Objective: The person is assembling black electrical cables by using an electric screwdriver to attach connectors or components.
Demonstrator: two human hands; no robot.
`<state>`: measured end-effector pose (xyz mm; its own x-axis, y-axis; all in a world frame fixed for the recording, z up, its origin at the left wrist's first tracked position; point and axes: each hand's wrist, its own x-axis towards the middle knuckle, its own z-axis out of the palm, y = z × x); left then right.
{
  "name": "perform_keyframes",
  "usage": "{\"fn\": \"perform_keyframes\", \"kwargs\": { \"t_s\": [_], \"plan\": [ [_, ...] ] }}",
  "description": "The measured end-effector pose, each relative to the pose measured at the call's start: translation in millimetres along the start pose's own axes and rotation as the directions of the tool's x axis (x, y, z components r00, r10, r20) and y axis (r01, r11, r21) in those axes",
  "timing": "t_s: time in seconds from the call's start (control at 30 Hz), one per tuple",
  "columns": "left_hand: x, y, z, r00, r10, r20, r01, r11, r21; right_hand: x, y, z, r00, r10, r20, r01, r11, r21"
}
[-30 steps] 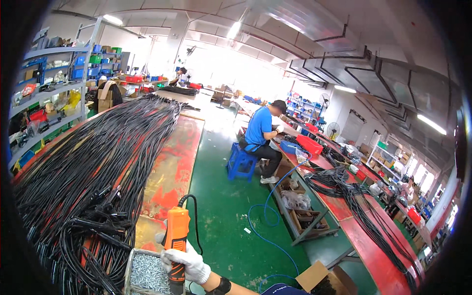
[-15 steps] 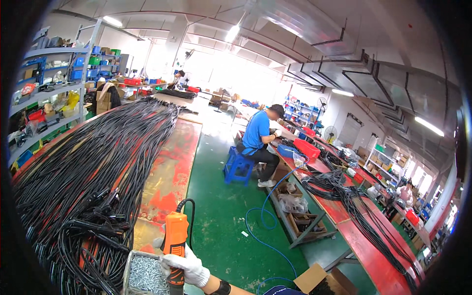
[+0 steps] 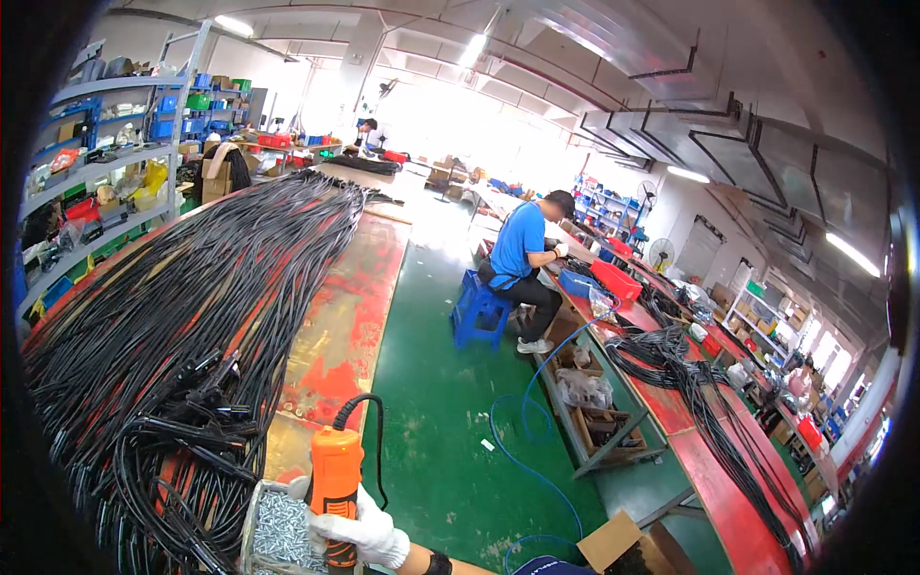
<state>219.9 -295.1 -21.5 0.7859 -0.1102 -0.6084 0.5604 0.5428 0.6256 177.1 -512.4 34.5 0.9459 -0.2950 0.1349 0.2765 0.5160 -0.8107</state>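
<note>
My right hand (image 3: 376, 539), in a white glove, is closed round the lower body of an orange and black power screwdriver (image 3: 336, 464). A coiled black cord loops up from the tool's top and drops on its right side. The tool stands nearly upright, its lower end out of sight at the frame's bottom edge. Just left of it sits a box of small silver screws (image 3: 283, 525), partly covered by the tool and glove. A bit of white shows behind the tool's left side; whose finger it is I cannot make out. My left hand is not identifiable here.
Black cables (image 3: 192, 316) with plugs cover most of the red worktable (image 3: 355, 316). Across the green floor, a person in blue (image 3: 522, 244) sits on a blue stool (image 3: 479, 311) at another bench. A blue hose (image 3: 513, 450) trails over the floor towards an open cardboard box (image 3: 611, 541).
The view has shifted slightly, so the room appears further right. My right hand and the screwdriver sit a little lower and further left in the picture, with the grip unchanged.
</note>
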Motion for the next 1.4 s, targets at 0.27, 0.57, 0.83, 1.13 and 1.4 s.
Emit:
{"fn": "perform_keyframes", "kwargs": {
  "t_s": [0.27,0.57,0.83,1.13,1.4],
  "plan": [
    [0,-5,-1,0.998,0.05,0.041,-0.055,0.989,0.138,3,1,-14,1.0,0.026,-0.016,-0.026,0.999,-0.037],
    [64,-29,-79,0.776,-0.151,0.612,0.216,0.976,-0.033,-5,4,-8,0.99,0.027,0.138,-0.055,0.976,0.208],
    [2,-17,-38,0.999,0.039,-0.032,-0.035,0.993,0.109,-3,3,14,0.992,-0.029,-0.119,0.007,0.984,-0.177],
    [-13,-7,7,0.99,0.061,0.124,-0.039,0.985,-0.167,-10,3,-2,0.938,-0.345,-0.009,0.343,0.929,0.139],
    [-14,6,1,0.989,0.012,0.15,0.008,0.991,-0.134,2,30,1,0.954,-0.291,-0.068,0.298,0.945,0.135]
  ]
}}
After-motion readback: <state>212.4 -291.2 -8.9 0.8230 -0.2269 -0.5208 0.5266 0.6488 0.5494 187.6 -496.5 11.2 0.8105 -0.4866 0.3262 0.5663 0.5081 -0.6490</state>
